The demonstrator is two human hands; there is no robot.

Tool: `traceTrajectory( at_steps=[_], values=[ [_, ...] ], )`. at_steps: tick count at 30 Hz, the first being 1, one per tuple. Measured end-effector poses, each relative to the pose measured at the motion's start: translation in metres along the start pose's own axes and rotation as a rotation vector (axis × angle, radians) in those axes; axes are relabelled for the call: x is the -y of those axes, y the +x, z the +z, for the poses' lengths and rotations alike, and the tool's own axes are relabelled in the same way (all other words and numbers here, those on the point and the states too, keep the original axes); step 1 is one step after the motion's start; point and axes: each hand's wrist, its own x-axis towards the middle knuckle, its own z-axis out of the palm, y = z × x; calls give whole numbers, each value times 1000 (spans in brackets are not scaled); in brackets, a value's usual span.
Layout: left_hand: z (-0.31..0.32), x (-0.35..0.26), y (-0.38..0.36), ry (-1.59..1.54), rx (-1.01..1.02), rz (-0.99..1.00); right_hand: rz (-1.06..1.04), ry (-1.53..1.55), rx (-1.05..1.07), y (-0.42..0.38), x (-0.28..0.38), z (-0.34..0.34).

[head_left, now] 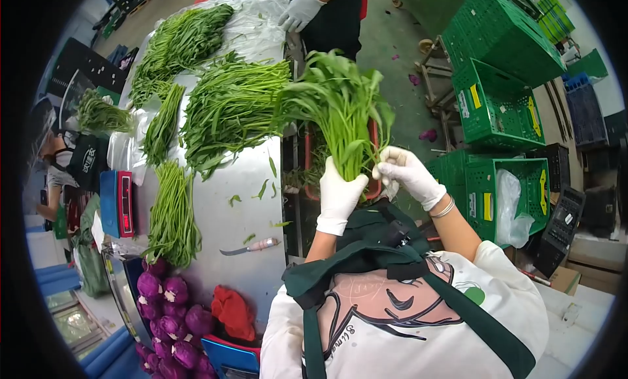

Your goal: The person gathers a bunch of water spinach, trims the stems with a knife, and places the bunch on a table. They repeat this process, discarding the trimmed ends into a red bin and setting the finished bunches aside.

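Note:
My left hand (341,194), in a white glove, is wrapped round the lower stems of an upright bunch of leafy greens (340,110). To its right, my right hand (404,173), also gloved, has its fingers pinched together at the bunch's right edge, by a thin stem or leaf. Below and behind the bunch is a red crate (309,158) with green scraps in it. On the metal table (222,212) lie a large pile of greens (232,107) and smaller bunches (173,215). A curved knife (250,246) rests near the table's edge.
A gloved co-worker's hand (301,12) is at the table's far end. Purple cabbages (173,326), a red cloth (233,312) and a blue scale (118,203) are on the left. Green crates (500,107) stand on the right. Another person (62,176) is at the far left.

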Motion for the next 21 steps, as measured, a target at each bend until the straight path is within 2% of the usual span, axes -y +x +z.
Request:
traceTrajectory(
  at_steps=[6, 7, 10, 14, 15, 18, 21],
  values=[
    [12, 11, 2, -78, 25, 35, 15, 254, 12, 2, -14, 14],
    [11, 9, 1, -57, 27, 40, 18, 240, 37, 4, -15, 12],
    [15, 13, -4, -75, 71, -8, -26, 212, -101, 7, -12, 12],
    [19, 12, -3, -250, 130, -57, -223, -1, -210, 7, -1, 26],
    [16, 10, -4, -301, 146, -65, -260, -97, -208, 7, -5, 23],
    [15, 12, -3, -384, 156, -87, -320, -76, -235, 3, -8, 26],
    [11, 12, -2, -414, 140, -96, -268, -122, -149, -3, -4, 28]
  ],
)
